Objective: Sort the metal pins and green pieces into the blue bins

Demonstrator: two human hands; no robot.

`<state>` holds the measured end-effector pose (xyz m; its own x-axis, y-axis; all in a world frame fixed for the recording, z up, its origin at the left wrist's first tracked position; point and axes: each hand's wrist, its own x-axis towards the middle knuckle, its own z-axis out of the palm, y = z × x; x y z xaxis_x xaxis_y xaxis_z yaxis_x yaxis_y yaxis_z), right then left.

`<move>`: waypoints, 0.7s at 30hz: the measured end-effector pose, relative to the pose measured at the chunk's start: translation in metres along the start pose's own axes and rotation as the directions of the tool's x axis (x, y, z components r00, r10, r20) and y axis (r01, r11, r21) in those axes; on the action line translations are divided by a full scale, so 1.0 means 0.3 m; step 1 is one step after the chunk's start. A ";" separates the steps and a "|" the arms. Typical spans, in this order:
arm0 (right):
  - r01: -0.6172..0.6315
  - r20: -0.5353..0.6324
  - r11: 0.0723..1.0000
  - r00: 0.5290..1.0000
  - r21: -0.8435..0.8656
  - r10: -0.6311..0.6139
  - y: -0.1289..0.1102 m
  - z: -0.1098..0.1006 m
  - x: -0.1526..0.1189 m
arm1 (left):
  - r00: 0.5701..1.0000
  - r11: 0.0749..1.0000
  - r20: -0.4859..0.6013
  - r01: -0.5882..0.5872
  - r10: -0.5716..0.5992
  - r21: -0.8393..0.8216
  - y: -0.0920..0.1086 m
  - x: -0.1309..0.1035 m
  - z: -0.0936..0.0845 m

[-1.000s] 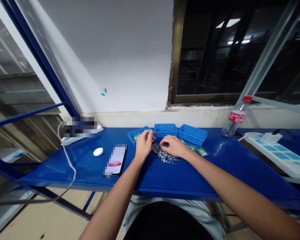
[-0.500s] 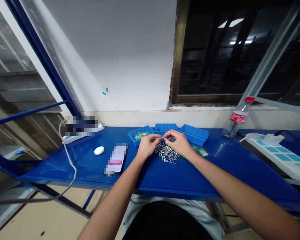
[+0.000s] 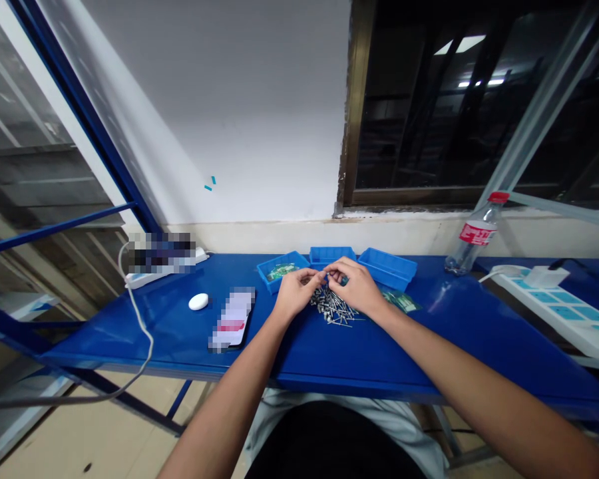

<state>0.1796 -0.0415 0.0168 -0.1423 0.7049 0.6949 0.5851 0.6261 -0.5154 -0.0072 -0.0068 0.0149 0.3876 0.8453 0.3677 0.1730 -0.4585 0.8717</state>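
Observation:
My left hand (image 3: 295,291) and my right hand (image 3: 353,285) meet over a pile of loose silver rivets (image 3: 333,309) with long thin shanks. Both hands are closed in a pinch, fingertips together. Between them is a small metal piece, now mostly covered by the fingers, so its exact kind cannot be told. Behind the left hand stands a blue bin (image 3: 267,273) with green-and-white packets (image 3: 282,271) inside. A second blue bin (image 3: 324,253) is straight behind the hands, and a third blue bin (image 3: 389,266) is behind the right one. A green packet (image 3: 402,301) lies beside the right wrist.
On the blue table (image 3: 349,359), a phone (image 3: 233,319) and a white oval object (image 3: 198,302) lie left. A plastic bottle (image 3: 474,236) with a red cap stands at back right. Power strips (image 3: 559,303) sit at both sides; a cable (image 3: 142,326) hangs over the left edge.
The right fingers have curled in closer to the left fingertips. The shiny metal piece that showed between them is now largely covered. The pile and bins look unmoved.

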 end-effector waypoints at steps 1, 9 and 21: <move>-0.002 0.003 1.000 1.000 0.009 0.002 0.000 -0.001 0.000 | 1.000 0.999 0.013 0.002 -0.003 0.034 0.006 -0.002 -0.002; -0.047 0.055 0.995 0.998 0.088 0.042 0.020 0.009 -0.001 | 1.000 1.000 -0.001 0.008 -0.008 0.004 -0.005 0.005 -0.009; -0.203 0.043 0.944 0.979 0.262 0.199 0.062 0.035 -0.009 | 1.000 0.980 0.009 -0.024 0.026 -0.198 -0.031 0.017 0.004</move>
<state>0.1825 -0.0282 0.0001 -0.0572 0.8289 0.5565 0.3718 0.5350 -0.7587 -0.0058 0.0013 0.0084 0.4002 0.8304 0.3877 -0.0189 -0.4155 0.9094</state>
